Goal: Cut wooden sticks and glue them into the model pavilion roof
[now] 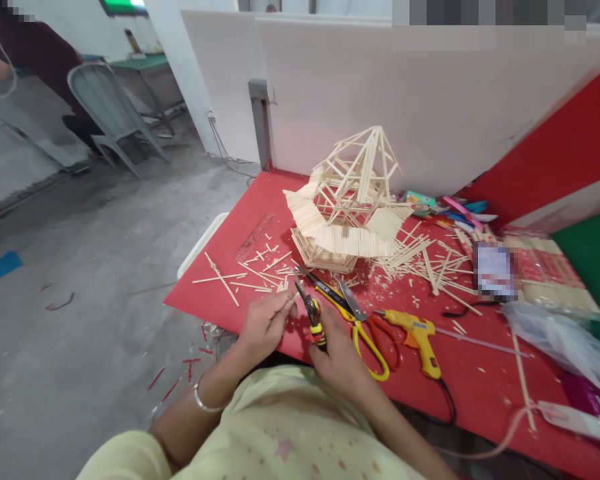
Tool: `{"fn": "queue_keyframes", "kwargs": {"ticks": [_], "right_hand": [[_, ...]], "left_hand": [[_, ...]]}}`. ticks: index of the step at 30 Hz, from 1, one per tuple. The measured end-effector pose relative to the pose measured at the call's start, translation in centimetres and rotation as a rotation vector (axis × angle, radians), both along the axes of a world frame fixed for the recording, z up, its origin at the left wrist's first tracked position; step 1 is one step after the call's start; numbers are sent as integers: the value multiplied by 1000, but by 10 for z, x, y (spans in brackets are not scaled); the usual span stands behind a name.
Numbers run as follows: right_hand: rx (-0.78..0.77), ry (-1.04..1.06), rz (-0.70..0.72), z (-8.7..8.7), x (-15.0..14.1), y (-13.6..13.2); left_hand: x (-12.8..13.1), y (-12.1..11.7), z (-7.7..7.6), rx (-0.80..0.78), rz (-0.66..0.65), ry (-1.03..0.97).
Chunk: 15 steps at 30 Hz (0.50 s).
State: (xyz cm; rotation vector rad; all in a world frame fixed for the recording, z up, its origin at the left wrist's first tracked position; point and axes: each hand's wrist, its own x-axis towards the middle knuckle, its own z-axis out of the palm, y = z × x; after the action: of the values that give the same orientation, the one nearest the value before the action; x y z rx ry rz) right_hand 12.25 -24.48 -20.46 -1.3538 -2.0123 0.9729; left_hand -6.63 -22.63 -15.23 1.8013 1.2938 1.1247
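My right hand (336, 343) is wrapped round pliers (314, 320) with yellow-and-black handles, their jaws pointing up and to the left. Close to those jaws, my left hand (267, 321) pinches a thin wooden stick (295, 297), mostly hidden by the fingers. Whether the jaws touch the stick I cannot tell. Beyond both hands stands a model built of wooden sticks (347, 240), with a slatted skirt and a pointed open frame on top. Cut sticks (260, 270) lie scattered left of it. A box cutter (330, 293) and yellow-handled scissors (365, 337) lie just right of the pliers.
On the red table (210, 293) a yellow glue gun (417, 333) lies at right, its cord over the front edge. Loose sticks (430, 263), a phone-like device (495, 270), packed sticks (555, 273) and a plastic bag (565, 337) fill the right side. A person (40, 60) sits far left.
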Motion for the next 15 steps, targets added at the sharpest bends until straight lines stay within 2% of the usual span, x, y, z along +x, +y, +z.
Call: {"fn": "queue_keyframes", "kwargs": {"ticks": [3,8,15], "right_hand": [[75,-110,-58,7,0,-1],[116,-162,-45,18,1,0],[110,-190,-49,15,0,-3]], "left_hand": [[-8,0,1,66,15,124],[-12,1,-3,93,0,196],[-12,-1,0,117,-45,226]]}}
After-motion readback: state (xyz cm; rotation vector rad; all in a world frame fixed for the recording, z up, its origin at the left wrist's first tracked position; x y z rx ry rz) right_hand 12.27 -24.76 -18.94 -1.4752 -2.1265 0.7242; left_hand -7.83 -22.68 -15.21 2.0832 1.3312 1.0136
